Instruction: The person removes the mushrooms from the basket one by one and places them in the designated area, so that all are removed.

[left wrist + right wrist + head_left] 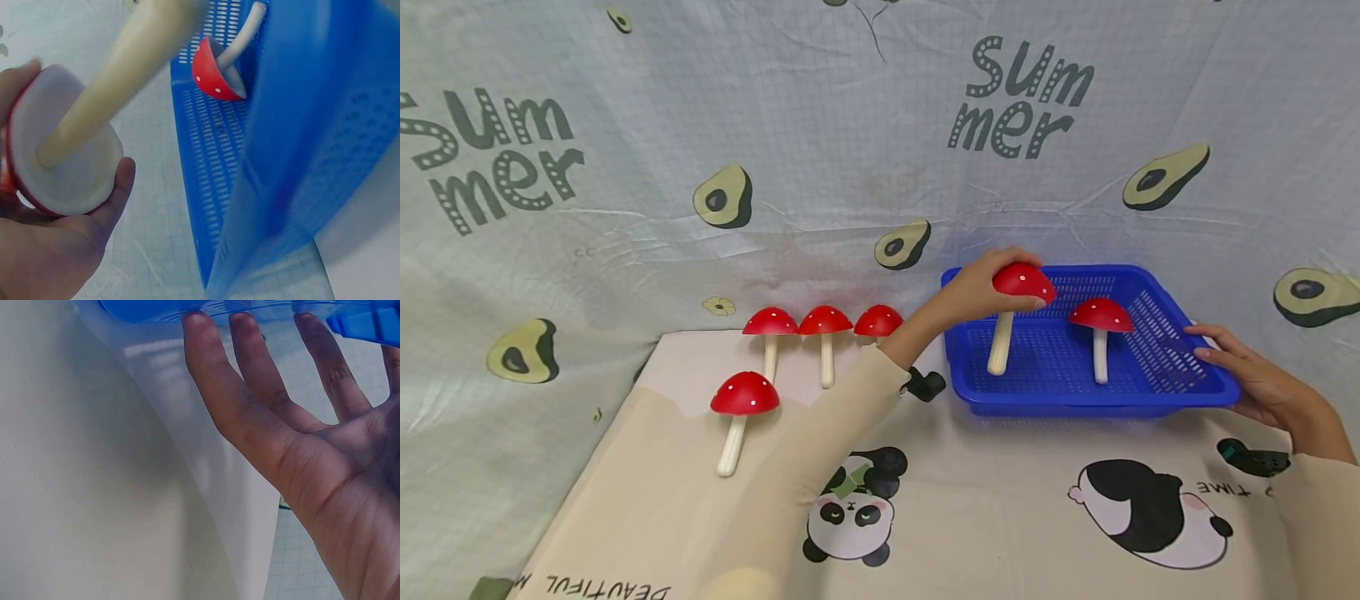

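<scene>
In the head view my left hand (981, 287) grips a toy mushroom (1022, 282) by its red, white-spotted cap. It is over the left part of a blue plastic basket (1022, 408), and the pale stem points down. Seen from the left wrist, the fingers and thumb wrap the edge of the cap (69, 181). Another mushroom (1101, 317) is inside the basket, on its right side. At the basket's right end, my right hand (1262, 379) touches the rim. The right wrist view shows its fingers (256, 362) spread and fairly straight, fingertips against the blue plastic.
Several red-capped mushrooms (826, 321) are on the table left of the basket, one (745, 396) nearer the front. My left forearm partly covers another mushroom (876, 319). The panda-print tablecloth (992, 500) meets an avocado-print cloth (820, 167) behind.
</scene>
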### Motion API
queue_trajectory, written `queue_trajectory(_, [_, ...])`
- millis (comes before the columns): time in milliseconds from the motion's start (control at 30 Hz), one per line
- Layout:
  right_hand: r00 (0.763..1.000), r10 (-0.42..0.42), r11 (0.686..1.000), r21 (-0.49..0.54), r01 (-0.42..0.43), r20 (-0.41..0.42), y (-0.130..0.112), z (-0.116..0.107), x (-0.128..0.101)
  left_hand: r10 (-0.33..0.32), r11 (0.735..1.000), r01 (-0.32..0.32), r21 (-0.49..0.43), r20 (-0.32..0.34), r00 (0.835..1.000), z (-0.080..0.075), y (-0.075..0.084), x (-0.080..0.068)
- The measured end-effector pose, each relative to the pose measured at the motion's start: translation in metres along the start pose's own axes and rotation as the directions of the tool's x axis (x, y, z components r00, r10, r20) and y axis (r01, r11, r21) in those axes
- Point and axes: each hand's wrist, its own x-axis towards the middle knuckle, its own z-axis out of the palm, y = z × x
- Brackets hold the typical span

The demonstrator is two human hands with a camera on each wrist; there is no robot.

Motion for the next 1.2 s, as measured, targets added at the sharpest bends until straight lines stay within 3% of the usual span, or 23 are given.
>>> queue_trajectory(100, [0.999,0.01,1.0,-0.022,-0.011,-0.035,0.0,0.001,0.001,0.021,1.0,-0.021,-0.016,-0.015,1.0,-0.003,0.0,-0.006])
queue_trajectory(300, [1.0,-0.003,1.0,0.001,0.003,0.014,0.0,0.0,0.0,0.013,0.999,-0.015,-0.049,-0.051,0.999,-0.006,-0.003,-0.014])
queue_trajectory(467, [1.0,-0.002,1.0,0.016,0.002,0.013,-0.001,0.001,0.0,0.018,0.999,-0.02,-0.038,-0.048,0.999,-0.009,-0.004,-0.019])
queue_trajectory(733, [1.0,-0.002,1.0,0.025,0.002,-0.015,-0.001,0.002,-0.001,-0.03,0.993,0.024,-0.116,-0.052,0.998,-0.015,-0.005,-0.033])
queue_trajectory(867, [1.0,-0.006,1.0,0.026,0.006,0.004,-0.002,0.001,-0.001,-0.016,0.992,0.01,-0.13,-0.048,0.999,-0.02,-0.006,-0.043])
queue_trajectory(1067, [0.999,-0.017,0.999,0.038,0.015,0.044,-0.001,0.001,-0.001,0.016,0.997,-0.022,-0.073,-0.079,0.997,-0.024,-0.011,-0.051])
queue_trajectory(1200, [1.0,-0.015,0.999,0.035,0.015,0.015,0.0,0.002,-0.001,0.016,0.999,-0.021,-0.043,-0.11,0.994,-0.023,-0.014,-0.053])
